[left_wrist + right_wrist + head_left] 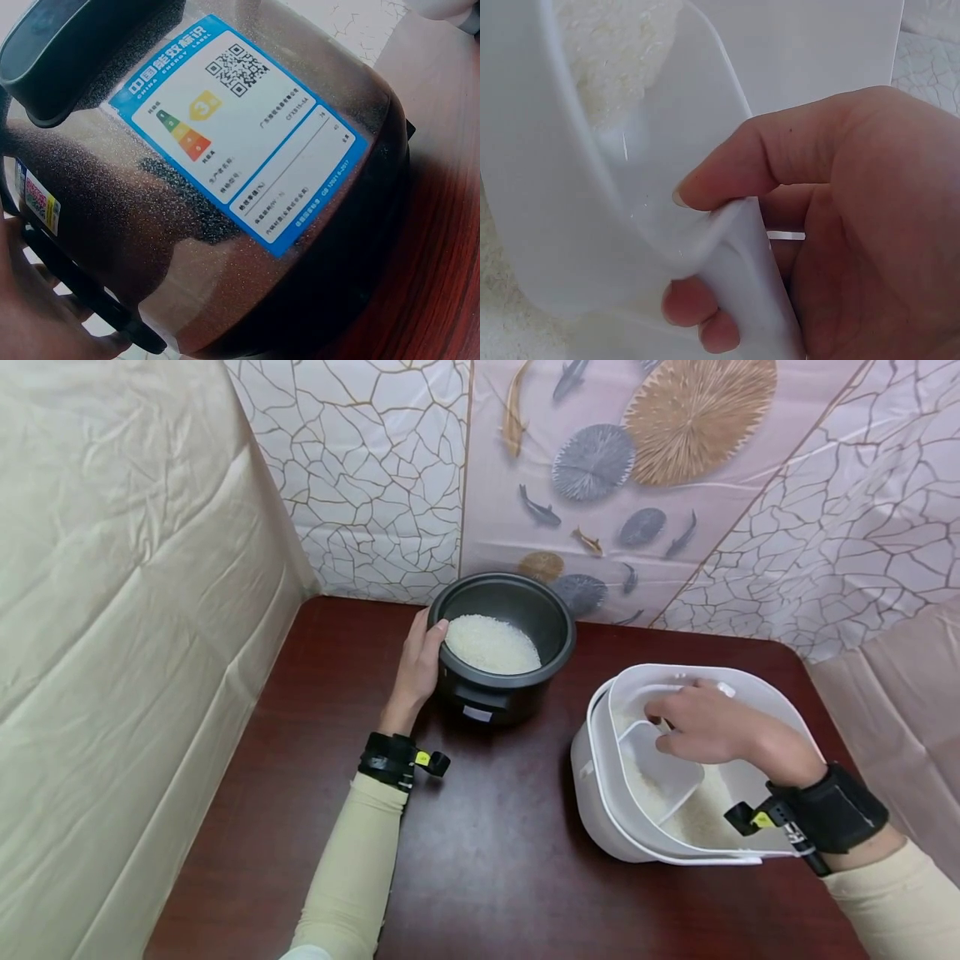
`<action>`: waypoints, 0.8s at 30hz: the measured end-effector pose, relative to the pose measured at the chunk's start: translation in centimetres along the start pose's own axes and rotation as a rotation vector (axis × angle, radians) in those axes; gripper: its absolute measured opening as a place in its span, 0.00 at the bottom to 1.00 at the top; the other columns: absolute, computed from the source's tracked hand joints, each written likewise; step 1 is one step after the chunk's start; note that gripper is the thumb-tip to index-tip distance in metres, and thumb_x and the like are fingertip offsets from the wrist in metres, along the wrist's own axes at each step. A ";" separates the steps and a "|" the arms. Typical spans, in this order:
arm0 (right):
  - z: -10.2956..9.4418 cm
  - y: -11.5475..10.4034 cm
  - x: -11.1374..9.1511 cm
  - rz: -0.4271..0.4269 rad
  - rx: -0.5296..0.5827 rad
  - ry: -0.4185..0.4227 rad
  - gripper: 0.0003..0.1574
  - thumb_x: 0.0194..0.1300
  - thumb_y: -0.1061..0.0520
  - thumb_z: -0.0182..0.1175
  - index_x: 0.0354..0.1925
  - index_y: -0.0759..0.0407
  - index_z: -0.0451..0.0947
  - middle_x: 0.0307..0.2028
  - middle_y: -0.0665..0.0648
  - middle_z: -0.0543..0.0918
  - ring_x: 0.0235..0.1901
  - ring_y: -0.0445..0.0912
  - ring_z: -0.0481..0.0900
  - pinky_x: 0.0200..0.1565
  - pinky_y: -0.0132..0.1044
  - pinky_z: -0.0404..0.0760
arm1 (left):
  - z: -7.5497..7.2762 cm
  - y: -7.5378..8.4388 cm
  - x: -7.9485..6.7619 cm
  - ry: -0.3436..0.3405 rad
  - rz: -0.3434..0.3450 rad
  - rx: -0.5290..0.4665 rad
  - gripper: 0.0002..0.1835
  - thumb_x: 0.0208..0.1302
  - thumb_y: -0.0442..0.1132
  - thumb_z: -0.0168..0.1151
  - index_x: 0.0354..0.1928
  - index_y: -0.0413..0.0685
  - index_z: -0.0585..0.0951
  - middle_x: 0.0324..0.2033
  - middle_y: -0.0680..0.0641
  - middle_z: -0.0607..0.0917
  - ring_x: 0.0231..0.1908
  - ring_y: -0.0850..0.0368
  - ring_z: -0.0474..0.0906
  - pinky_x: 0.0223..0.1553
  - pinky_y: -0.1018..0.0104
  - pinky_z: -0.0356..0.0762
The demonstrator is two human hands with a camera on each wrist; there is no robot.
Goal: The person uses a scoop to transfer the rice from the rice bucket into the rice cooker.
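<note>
My left hand (416, 664) holds the left side of a black rice cooker (491, 697), its thumb at the rim. White rice (491, 645) lies in the cooker's pot. In the left wrist view, the fingers (37, 322) are at a black side handle (90, 289), and a blue-edged energy label (240, 135) sticks to the cooker's wall. Inside a white rice bin (600, 793), my right hand (712, 724) grips a translucent white scoop (656, 764). Seen from the right wrist, the thumb lies over the scoop's (660, 195) edge, and some rice (619, 60) shows beyond it.
Both containers stand on a dark red-brown table (480, 860), the bin to the right of the cooker. A patterned cloth (375, 485) hangs behind the table. Beige cloth (127, 610) covers the left side. Loose rice (705, 818) covers the bin's bottom.
</note>
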State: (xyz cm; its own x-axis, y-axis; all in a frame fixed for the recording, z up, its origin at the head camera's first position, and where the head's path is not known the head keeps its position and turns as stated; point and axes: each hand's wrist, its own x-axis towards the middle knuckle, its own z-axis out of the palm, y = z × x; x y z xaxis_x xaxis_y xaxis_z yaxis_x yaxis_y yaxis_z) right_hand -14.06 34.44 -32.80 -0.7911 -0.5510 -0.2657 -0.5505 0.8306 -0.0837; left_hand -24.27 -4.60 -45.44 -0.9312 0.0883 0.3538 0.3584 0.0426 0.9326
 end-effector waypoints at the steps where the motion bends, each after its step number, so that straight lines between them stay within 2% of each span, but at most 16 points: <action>1: 0.0 -0.1 0.0 0.004 -0.002 0.003 0.06 0.59 0.57 0.66 0.32 0.46 0.78 0.24 0.40 0.73 0.28 0.40 0.70 0.44 0.52 0.68 | 0.0 0.0 0.0 0.000 -0.002 0.004 0.31 0.82 0.56 0.44 0.77 0.49 0.72 0.69 0.43 0.73 0.57 0.49 0.73 0.62 0.51 0.68; 3: -0.1 -0.1 -0.1 0.010 -0.002 0.002 0.07 0.59 0.57 0.65 0.31 0.46 0.77 0.23 0.40 0.72 0.28 0.40 0.69 0.44 0.51 0.67 | 0.0 0.0 0.0 -0.001 -0.008 0.007 0.30 0.82 0.56 0.44 0.77 0.50 0.72 0.68 0.43 0.73 0.47 0.48 0.75 0.54 0.52 0.71; 6: -0.1 -0.2 -0.1 0.015 0.007 -0.003 0.08 0.59 0.58 0.65 0.29 0.45 0.75 0.22 0.40 0.70 0.28 0.41 0.68 0.45 0.50 0.65 | 0.0 0.0 0.0 0.002 -0.019 0.017 0.30 0.82 0.57 0.44 0.77 0.52 0.72 0.67 0.44 0.73 0.40 0.49 0.74 0.48 0.56 0.71; 12: 0.0 0.1 -0.2 -0.024 0.021 0.025 0.11 0.56 0.59 0.64 0.27 0.44 0.73 0.21 0.41 0.69 0.26 0.40 0.67 0.46 0.51 0.65 | 0.1 -0.2 -0.1 0.013 -0.026 0.012 0.30 0.82 0.58 0.44 0.76 0.52 0.72 0.67 0.46 0.74 0.37 0.50 0.74 0.45 0.56 0.72; 14: 0.5 0.5 -0.2 -0.053 0.018 0.066 0.12 0.54 0.60 0.64 0.25 0.44 0.72 0.21 0.41 0.68 0.25 0.39 0.66 0.44 0.50 0.63 | 0.1 -0.2 -0.1 0.011 -0.026 0.009 0.30 0.82 0.57 0.44 0.77 0.52 0.72 0.68 0.46 0.73 0.42 0.49 0.75 0.49 0.53 0.73; 15: 0.6 0.6 -0.2 -0.062 0.022 0.078 0.12 0.53 0.61 0.63 0.25 0.45 0.72 0.21 0.41 0.67 0.25 0.39 0.66 0.43 0.49 0.63 | 0.1 -0.1 -0.1 0.011 -0.023 0.010 0.30 0.82 0.57 0.44 0.77 0.52 0.72 0.68 0.46 0.73 0.47 0.49 0.75 0.54 0.53 0.72; 17: 1.1 1.0 -0.3 -0.088 0.021 0.115 0.12 0.52 0.61 0.63 0.25 0.45 0.71 0.21 0.41 0.67 0.24 0.40 0.65 0.41 0.48 0.61 | 0.2 -0.1 -0.1 0.011 -0.018 0.015 0.30 0.82 0.56 0.44 0.77 0.51 0.72 0.70 0.45 0.73 0.59 0.50 0.72 0.62 0.51 0.67; 19: 1.3 1.1 -0.3 -0.102 0.028 0.137 0.13 0.51 0.62 0.63 0.24 0.45 0.70 0.21 0.41 0.66 0.24 0.40 0.64 0.40 0.47 0.60 | 0.2 0.0 -0.1 0.008 -0.013 0.014 0.30 0.82 0.54 0.44 0.77 0.49 0.71 0.71 0.44 0.72 0.64 0.49 0.69 0.67 0.49 0.64; 22: 1.1 1.0 -0.4 -0.097 0.033 0.129 0.14 0.51 0.62 0.63 0.24 0.44 0.69 0.21 0.41 0.66 0.24 0.39 0.64 0.39 0.47 0.60 | 0.1 0.2 0.0 -0.005 -0.014 0.010 0.30 0.83 0.51 0.43 0.78 0.46 0.70 0.72 0.40 0.71 0.63 0.48 0.69 0.67 0.49 0.63; 24: 0.8 0.7 -0.4 -0.074 0.038 0.097 0.14 0.52 0.61 0.63 0.24 0.43 0.69 0.21 0.41 0.67 0.24 0.39 0.65 0.40 0.47 0.62 | 0.0 0.3 0.0 -0.016 -0.028 0.003 0.29 0.84 0.48 0.43 0.78 0.43 0.69 0.71 0.37 0.71 0.54 0.46 0.74 0.59 0.50 0.69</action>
State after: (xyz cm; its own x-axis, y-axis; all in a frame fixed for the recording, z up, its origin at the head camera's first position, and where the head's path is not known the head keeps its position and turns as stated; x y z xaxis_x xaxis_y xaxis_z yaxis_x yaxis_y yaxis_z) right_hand -13.91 35.26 -33.47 -0.7715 -0.6149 -0.1632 -0.5996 0.7886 -0.1366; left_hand -24.19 -4.59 -45.17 -0.9395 0.1027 0.3267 0.3328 0.0487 0.9417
